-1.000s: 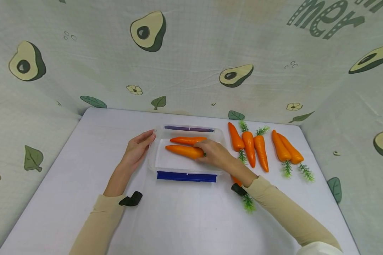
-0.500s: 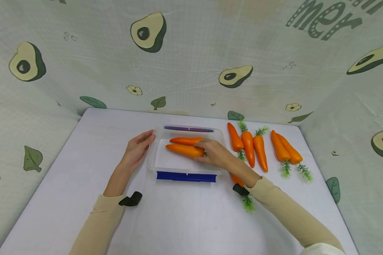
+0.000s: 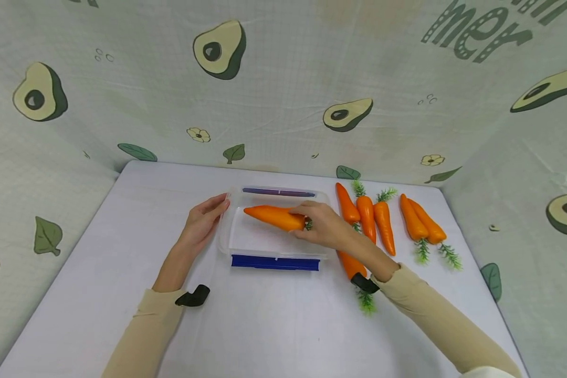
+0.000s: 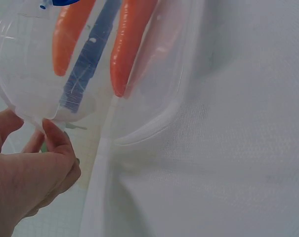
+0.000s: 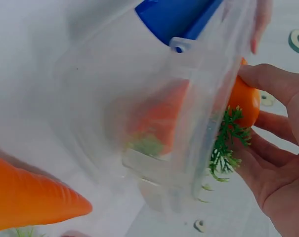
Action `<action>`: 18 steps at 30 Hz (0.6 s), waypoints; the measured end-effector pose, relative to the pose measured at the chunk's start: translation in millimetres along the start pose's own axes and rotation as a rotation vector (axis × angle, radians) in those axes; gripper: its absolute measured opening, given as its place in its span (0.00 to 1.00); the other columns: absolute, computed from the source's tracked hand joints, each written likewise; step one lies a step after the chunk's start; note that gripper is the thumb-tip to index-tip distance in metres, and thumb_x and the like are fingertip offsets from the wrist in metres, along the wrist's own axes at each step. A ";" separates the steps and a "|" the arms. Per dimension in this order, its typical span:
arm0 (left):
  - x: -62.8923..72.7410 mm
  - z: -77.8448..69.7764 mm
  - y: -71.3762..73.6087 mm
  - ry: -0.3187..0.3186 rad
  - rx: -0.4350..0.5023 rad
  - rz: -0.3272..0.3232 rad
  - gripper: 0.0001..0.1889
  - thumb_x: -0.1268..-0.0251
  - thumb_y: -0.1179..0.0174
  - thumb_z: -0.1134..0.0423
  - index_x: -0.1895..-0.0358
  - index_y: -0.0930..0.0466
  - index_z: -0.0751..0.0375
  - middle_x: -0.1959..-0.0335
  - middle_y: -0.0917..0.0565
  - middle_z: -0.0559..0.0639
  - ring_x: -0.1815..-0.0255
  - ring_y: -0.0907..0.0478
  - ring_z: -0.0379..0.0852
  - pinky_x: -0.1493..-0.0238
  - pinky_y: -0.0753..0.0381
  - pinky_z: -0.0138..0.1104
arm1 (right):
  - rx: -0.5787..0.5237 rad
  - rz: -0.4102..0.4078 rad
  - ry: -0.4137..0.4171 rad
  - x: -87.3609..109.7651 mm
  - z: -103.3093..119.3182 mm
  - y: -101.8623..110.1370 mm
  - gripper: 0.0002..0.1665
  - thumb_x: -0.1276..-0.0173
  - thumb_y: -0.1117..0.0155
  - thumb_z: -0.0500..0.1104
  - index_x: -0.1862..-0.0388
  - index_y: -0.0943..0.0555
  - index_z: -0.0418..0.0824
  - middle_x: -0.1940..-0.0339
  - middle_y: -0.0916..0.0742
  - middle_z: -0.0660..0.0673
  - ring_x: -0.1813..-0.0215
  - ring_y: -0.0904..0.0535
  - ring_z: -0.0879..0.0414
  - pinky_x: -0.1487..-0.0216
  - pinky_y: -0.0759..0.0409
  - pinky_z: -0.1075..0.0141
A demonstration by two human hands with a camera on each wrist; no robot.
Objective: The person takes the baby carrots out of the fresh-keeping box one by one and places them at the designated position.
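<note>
My right hand (image 3: 323,226) grips an orange carrot (image 3: 271,215) with a green leafy top (image 5: 227,143) by its thick end, over the inside of a clear plastic box (image 3: 224,236). A second carrot (image 4: 132,47) lies in the box, seen through its wall in the left wrist view; from the head view the held carrot and the right hand hide it. With fingers and thumb my left hand (image 3: 203,223) pinches the box's left rim. Blue latch flaps (image 3: 275,262) run along the box's front and back sides.
Right of the box, several carrots (image 3: 384,228) with green tops lie on the white table (image 3: 264,325). One carrot (image 3: 352,265) sits partly under the right forearm. A printed cloth (image 3: 283,63) stands behind and on both sides.
My right hand has raised the carrot slightly and shifted it toward the back, so it now covers the other carrot in the head view. My left hand has stayed at the rim.
</note>
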State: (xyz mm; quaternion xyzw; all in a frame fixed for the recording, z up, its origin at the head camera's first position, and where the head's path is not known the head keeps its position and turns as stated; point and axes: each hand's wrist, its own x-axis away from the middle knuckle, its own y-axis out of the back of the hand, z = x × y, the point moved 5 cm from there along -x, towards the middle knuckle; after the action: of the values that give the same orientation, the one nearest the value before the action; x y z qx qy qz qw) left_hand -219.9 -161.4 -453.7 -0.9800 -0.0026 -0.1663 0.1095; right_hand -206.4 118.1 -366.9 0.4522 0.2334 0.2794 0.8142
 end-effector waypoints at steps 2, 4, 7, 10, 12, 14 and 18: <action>-0.1 0.1 0.2 0.001 -0.002 0.002 0.30 0.24 0.38 0.58 0.23 0.33 0.62 0.22 0.33 0.51 0.26 0.36 0.40 0.25 0.38 0.31 | -0.035 -0.016 -0.003 1.4 1.9 5.1 0.28 0.37 0.21 0.41 0.41 0.16 0.31 0.47 0.12 0.38 0.53 0.18 0.49 0.50 0.13 0.60; -0.7 0.3 0.6 -0.001 0.004 0.006 0.30 0.24 0.38 0.58 0.23 0.33 0.62 0.22 0.33 0.51 0.27 0.35 0.40 0.24 0.38 0.32 | -0.078 -0.029 -0.014 2.8 2.4 10.1 0.27 0.37 0.21 0.41 0.42 0.16 0.31 0.48 0.12 0.39 0.52 0.17 0.50 0.49 0.13 0.60; -1.2 0.4 0.6 0.001 0.010 0.006 0.31 0.24 0.38 0.58 0.23 0.33 0.63 0.22 0.33 0.51 0.29 0.34 0.39 0.23 0.39 0.33 | -0.148 -0.044 -0.046 5.8 1.2 17.7 0.26 0.37 0.21 0.41 0.42 0.16 0.32 0.50 0.12 0.41 0.51 0.16 0.51 0.49 0.13 0.61; -1.6 0.7 0.5 0.000 0.010 0.003 0.31 0.24 0.37 0.58 0.23 0.33 0.63 0.22 0.33 0.51 0.29 0.34 0.38 0.23 0.39 0.34 | -0.212 -0.064 -0.089 10.8 -1.9 25.8 0.26 0.37 0.21 0.42 0.42 0.15 0.34 0.51 0.12 0.44 0.50 0.16 0.52 0.49 0.13 0.61; -2.0 1.3 0.3 0.002 -0.001 -0.002 0.31 0.25 0.37 0.58 0.23 0.33 0.62 0.23 0.32 0.51 0.29 0.35 0.38 0.24 0.39 0.32 | -0.241 -0.083 -0.115 15.5 -4.9 31.2 0.26 0.37 0.21 0.42 0.42 0.15 0.35 0.51 0.12 0.44 0.49 0.16 0.51 0.49 0.12 0.59; -2.7 2.2 0.7 0.003 -0.006 -0.009 0.31 0.25 0.37 0.58 0.24 0.32 0.62 0.23 0.32 0.50 0.29 0.35 0.38 0.24 0.38 0.31 | -0.262 -0.099 -0.142 21.3 -8.4 36.1 0.26 0.37 0.20 0.42 0.42 0.16 0.35 0.49 0.12 0.44 0.49 0.16 0.51 0.49 0.12 0.58; -2.8 2.9 1.0 0.000 -0.016 -0.013 0.31 0.25 0.36 0.57 0.24 0.31 0.61 0.24 0.31 0.50 0.27 0.35 0.40 0.25 0.38 0.31 | -0.308 -0.118 -0.212 34.2 -17.3 44.4 0.27 0.36 0.21 0.44 0.41 0.16 0.36 0.47 0.13 0.42 0.48 0.16 0.50 0.49 0.13 0.58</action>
State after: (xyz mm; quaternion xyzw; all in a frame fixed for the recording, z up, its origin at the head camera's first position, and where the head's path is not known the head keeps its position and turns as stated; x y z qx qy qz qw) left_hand -221.6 -161.7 -457.5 -0.9808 -0.0075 -0.1671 0.1006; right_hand -203.0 170.7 -341.1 0.3345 0.1270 0.2145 0.9088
